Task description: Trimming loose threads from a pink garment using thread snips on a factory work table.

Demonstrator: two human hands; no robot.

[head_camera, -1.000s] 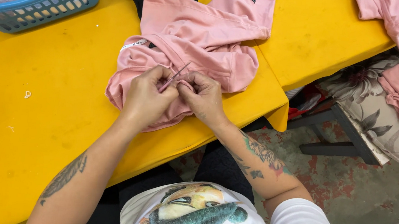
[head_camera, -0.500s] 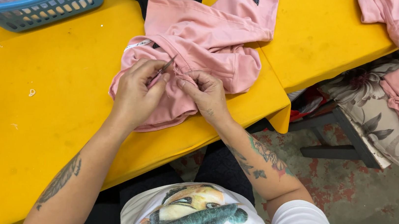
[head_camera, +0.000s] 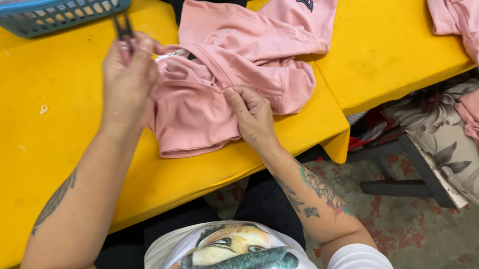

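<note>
Two hands work one pink garment [head_camera: 227, 80]: left hand [head_camera: 127, 81] fingers pinch small dark snips [head_camera: 124, 26] raised beside it; right hand [head_camera: 253, 115] fingertips press the fabric flat. Loose folds just beyond the blades could get nicked.

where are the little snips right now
In the head view the snips are raised in the left hand, left of the pink shirt and just below the blue basket.
</note>
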